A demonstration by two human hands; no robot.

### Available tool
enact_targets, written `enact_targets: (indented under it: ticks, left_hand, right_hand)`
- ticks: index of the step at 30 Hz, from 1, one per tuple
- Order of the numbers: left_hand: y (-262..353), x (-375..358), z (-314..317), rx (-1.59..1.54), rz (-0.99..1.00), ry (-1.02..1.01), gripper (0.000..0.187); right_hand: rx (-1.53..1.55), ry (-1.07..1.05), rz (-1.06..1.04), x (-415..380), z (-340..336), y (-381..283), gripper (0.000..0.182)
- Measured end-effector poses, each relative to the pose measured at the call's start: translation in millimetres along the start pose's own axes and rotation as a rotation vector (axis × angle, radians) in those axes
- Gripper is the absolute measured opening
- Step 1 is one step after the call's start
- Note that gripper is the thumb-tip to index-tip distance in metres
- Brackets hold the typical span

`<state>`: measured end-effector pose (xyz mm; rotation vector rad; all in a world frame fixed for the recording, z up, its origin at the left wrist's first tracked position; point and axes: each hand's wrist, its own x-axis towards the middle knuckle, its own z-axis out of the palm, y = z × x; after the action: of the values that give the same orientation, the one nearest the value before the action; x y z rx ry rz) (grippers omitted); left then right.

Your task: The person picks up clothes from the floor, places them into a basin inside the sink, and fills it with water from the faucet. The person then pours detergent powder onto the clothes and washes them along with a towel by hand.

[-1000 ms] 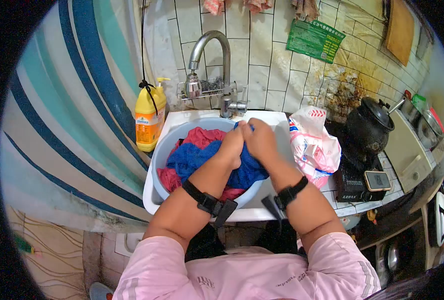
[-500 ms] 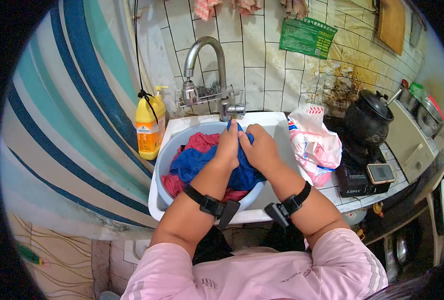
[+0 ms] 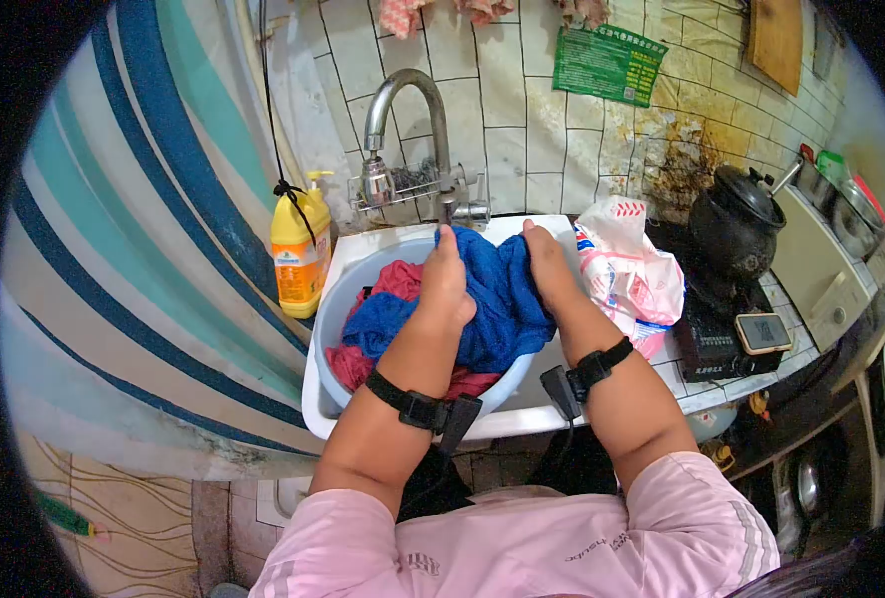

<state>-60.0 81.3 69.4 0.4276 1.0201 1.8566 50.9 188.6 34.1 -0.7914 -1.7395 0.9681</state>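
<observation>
A blue towel (image 3: 497,289) is stretched between my two hands, its top edge raised near the faucet and its lower part hanging into the basin. My left hand (image 3: 446,279) grips it on one side, thumb up, with most fingers hidden. On the other side my right hand (image 3: 552,264) is closed on the cloth, its fingers also mostly out of sight. The light blue basin (image 3: 332,317) below holds more of the blue cloth and a crumpled dark pink cloth (image 3: 400,282). It sits in a white sink (image 3: 315,411).
A metal faucet (image 3: 433,90) rises behind the basin. To the left stands a yellow pump bottle (image 3: 298,254). On the right are a white and pink plastic bag (image 3: 627,274), a black pot (image 3: 737,224) on a stove and a phone (image 3: 763,333). A striped curtain (image 3: 163,249) borders the left.
My hands have moved apart, the right one going rightward. The blue towel, bunched between them before, is now spread wider.
</observation>
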Motion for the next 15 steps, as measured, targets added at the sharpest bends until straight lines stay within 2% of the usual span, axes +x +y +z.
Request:
enact_targets:
  ticks: [1,2,4,6,7,9,13,15]
  left_hand:
    - [3,3,-4,-0.042,0.014,0.04,0.056]
    - [3,19,-17,-0.112,-0.017,-0.079,0.057]
    - [-2,30,-29,-0.103,0.016,-0.07,0.055]
    - [2,26,-25,-0.093,0.046,-0.068,0.054]
    - [4,22,-21,-0.08,0.084,-0.017,0.051]
    - [8,12,-13,-0.07,0.12,0.03,0.049]
    - [6,13,-13,0.008,0.131,-0.023,0.044]
    - [0,21,-17,0.03,0.159,-0.06,0.043]
  right_hand:
    - [0.002,-0.001,-0.002,0,1,-2,0.042]
    - [0.019,-0.031,-0.005,-3,0,-7,0.043]
    - [0.036,-0.064,-0.01,-14,-1,-23,0.046]
    - [-0.317,-0.084,-0.137,-29,-2,-44,0.053]
    - [-0.321,-0.082,-0.137,-28,0,-37,0.053]
    - [-0.321,-0.238,-0.081,-24,5,-16,0.055]
    - [-0.276,-0.317,-0.098,-21,-1,-20,0.043]
    - [-0.254,-0.284,-0.146,-21,1,-16,0.038]
